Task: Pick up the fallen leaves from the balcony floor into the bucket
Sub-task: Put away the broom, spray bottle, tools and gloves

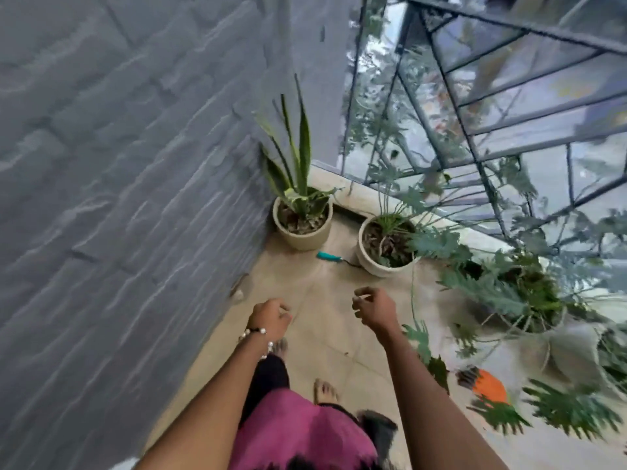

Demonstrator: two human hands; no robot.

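Observation:
My left hand [271,317], with a bead bracelet at the wrist, hovers over the beige balcony floor [325,300] with its fingers curled in and nothing visible in it. My right hand [373,308] is level with it, a little to the right, also curled with nothing seen inside. A brownish fallen leaf [240,289] lies at the foot of the grey wall, ahead and left of my left hand. A tiny scrap [346,353] lies on the floor between my arms. An orange object [488,386], blurred, sits low on the right; I cannot tell whether it is the bucket.
A grey stone wall [118,181] runs along the left. Two pale pots [302,237] [373,262] stand in the far corner, with a teal-handled tool [329,256] between them. More leafy plants [522,293] crowd the right side under a metal railing [475,157]. My bare feet [324,390] stand below.

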